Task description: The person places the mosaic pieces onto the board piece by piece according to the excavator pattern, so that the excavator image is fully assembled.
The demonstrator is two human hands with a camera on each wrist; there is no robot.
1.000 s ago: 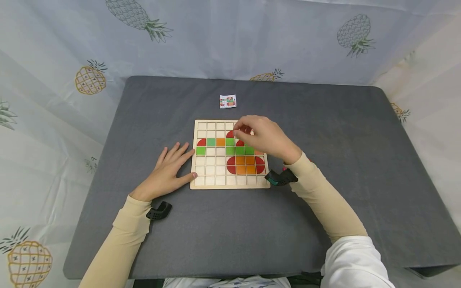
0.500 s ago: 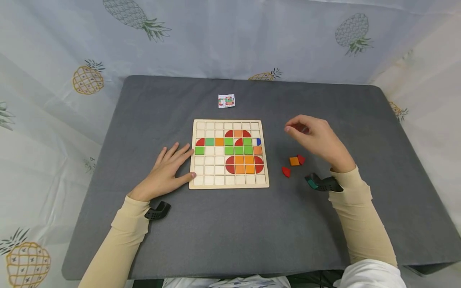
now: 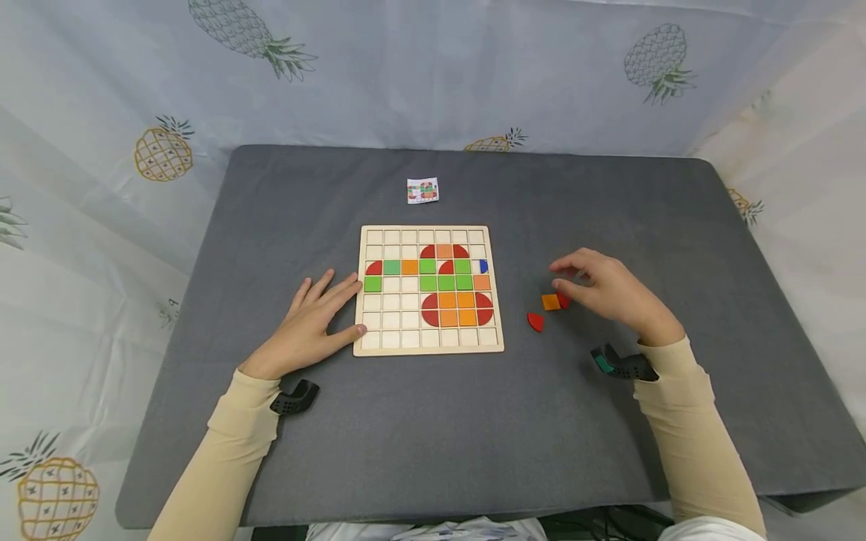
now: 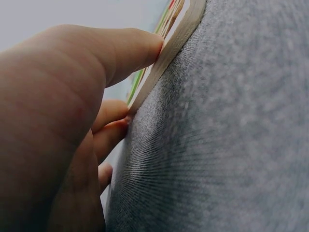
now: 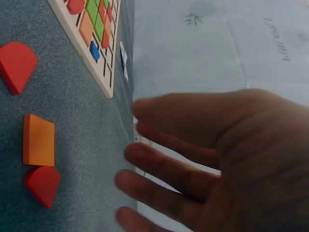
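A wooden grid board (image 3: 433, 351) lies on the table, partly filled with red, green and orange tiles and one blue piece (image 3: 483, 267). My left hand (image 3: 301, 334) is spread beside the board, thumb and fingertips touching its left edge. To the right of the board, my right hand (image 3: 612, 293) hovers above loose tiles, holding nothing, with thumb and fingers apart. An orange square tile (image 5: 40, 141) lies against a red rounded tile (image 5: 44, 185). A second red rounded tile (image 5: 17, 66) rests a little nearer the board.
Behind the board lies a small printed card (image 3: 422, 191) with a coloured pattern. The grey table (image 3: 433, 436) meets a pale curtain (image 3: 406, 75) printed with pineapples. Each wrist wears a black camera band, such as the left band (image 3: 295, 397).
My right hand has left the board's upper right and moved right, then lowered toward the loose tiles. The blue piece is now visible at the board's right side. My left hand stays put.
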